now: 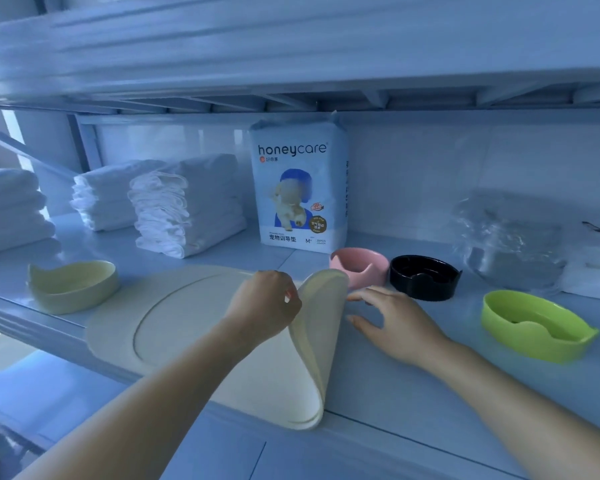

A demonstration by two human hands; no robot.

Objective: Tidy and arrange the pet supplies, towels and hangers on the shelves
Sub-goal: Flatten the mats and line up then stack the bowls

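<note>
Here is the cream-coloured flexible oval feeding mat point(174, 317), lying at the front of the pale blue metal shelf point(413, 393). Its long axis runs left to right along the shelf edge. The left part lies flat. The right end is lifted and curled over toward the left, so the fold stands up right between the two hands.

The left hand point(267, 306) has it: fingers and thumb curled, pinching the raised edge near the top of the curl. That's the nearer hand and the only one holding anything.

The right hand point(392, 323) sits just to the right of the fold, palm down, fingers straight and spread, gripping nothing. Its fingertips reach close to the back of the curl, though I can't tell if they touch the mat or the shelf.

Just behind that hand are a pink plastic pet bowl point(359, 266) and a black plastic pet bowl point(423, 275), both close to the fold.

My read is that the fold goes leftward over the flat half. The right hand is placed to press or steady the bend, and the bowls behind it want watching.
</note>
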